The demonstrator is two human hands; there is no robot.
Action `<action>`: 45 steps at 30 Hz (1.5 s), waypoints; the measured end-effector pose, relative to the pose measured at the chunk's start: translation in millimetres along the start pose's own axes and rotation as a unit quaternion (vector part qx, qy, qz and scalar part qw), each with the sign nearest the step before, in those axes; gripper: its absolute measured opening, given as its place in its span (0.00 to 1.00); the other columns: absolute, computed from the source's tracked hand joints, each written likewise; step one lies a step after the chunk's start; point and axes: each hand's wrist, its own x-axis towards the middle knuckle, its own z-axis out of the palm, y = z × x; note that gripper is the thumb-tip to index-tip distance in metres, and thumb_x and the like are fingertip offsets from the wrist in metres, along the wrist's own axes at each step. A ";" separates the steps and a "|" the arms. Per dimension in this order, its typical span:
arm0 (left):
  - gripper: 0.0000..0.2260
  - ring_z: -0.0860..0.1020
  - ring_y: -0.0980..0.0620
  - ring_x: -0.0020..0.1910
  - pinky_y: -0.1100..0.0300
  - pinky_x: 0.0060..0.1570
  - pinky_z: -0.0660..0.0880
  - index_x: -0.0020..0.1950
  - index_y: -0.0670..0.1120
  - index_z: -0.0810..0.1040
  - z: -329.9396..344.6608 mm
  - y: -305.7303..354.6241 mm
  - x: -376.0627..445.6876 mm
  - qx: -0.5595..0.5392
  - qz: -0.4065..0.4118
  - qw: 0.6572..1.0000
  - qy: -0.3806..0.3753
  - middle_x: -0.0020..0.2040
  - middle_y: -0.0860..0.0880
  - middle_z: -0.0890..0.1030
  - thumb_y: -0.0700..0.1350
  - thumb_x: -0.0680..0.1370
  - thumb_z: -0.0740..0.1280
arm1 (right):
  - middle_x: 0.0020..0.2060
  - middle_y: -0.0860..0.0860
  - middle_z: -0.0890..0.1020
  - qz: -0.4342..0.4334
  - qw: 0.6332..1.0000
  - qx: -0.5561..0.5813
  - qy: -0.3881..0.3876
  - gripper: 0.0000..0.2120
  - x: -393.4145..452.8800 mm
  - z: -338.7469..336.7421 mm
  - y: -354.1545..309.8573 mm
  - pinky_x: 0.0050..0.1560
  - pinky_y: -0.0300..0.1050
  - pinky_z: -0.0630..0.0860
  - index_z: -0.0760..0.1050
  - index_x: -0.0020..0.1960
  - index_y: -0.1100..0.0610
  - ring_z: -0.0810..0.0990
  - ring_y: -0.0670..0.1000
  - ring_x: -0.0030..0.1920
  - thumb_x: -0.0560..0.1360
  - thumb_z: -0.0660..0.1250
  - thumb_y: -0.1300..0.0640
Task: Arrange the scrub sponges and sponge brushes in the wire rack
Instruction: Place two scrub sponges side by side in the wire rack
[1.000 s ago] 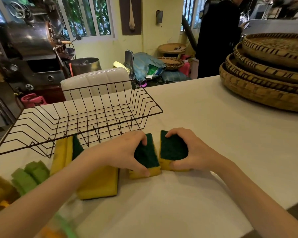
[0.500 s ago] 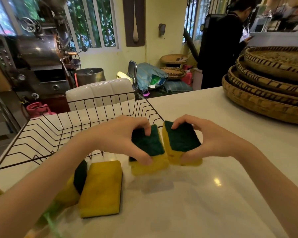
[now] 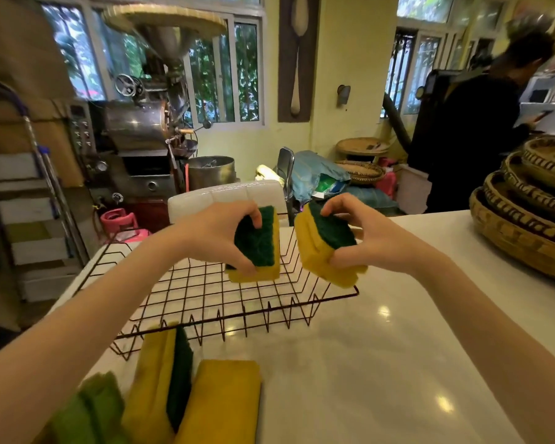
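A black wire rack (image 3: 205,293) stands on the white table (image 3: 382,363), with nothing in it. My left hand (image 3: 218,235) grips a yellow scrub sponge with a dark green pad (image 3: 257,248), held above the rack's right part. My right hand (image 3: 362,232) grips a second yellow and green scrub sponge (image 3: 327,248), tilted, above the rack's right end. In front of the rack lie more yellow scrub sponges (image 3: 225,402), one on its edge with its green pad showing (image 3: 180,373). Light green sponges (image 3: 90,411) sit at the lower left.
A stack of woven baskets (image 3: 526,225) stands on the table at the right. A white padded chair back (image 3: 225,197) is just behind the rack. A person in black (image 3: 468,129) stands beyond the table. A metal machine (image 3: 135,136) fills the back left.
Both hands have lifted their sponges off the table and carried them up and forward over the rack. The camera has tilted up.
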 end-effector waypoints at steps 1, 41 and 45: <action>0.27 0.68 0.52 0.53 0.69 0.39 0.69 0.55 0.52 0.67 2.4 -8.2 5.2 0.007 -0.013 1.000 -0.010 0.54 0.53 0.67 0.47 0.62 0.76 | 0.53 0.38 0.69 -0.005 1.000 -0.001 -0.006 0.28 9.3 2.8 -0.1 0.39 0.32 0.77 0.64 0.50 0.35 0.73 0.45 0.52 0.57 0.74 0.51; 0.25 0.70 0.51 0.49 0.61 0.45 0.69 0.60 0.47 0.67 55.8 -82.1 55.8 0.004 -0.100 0.989 -0.106 0.54 0.48 0.71 0.49 0.67 0.72 | 0.49 0.51 0.72 0.046 0.932 -0.286 -0.218 0.29 137.5 67.3 50.7 0.36 0.38 0.69 0.65 0.59 0.52 0.72 0.52 0.47 0.63 0.74 0.54; 0.26 0.70 0.51 0.50 0.59 0.49 0.70 0.62 0.47 0.66 55.4 -79.6 56.3 0.015 -0.111 0.987 -0.119 0.58 0.45 0.72 0.50 0.68 0.72 | 0.51 0.53 0.73 0.034 0.930 -0.301 -0.210 0.30 134.8 69.9 49.1 0.38 0.40 0.70 0.65 0.61 0.53 0.73 0.53 0.48 0.63 0.74 0.54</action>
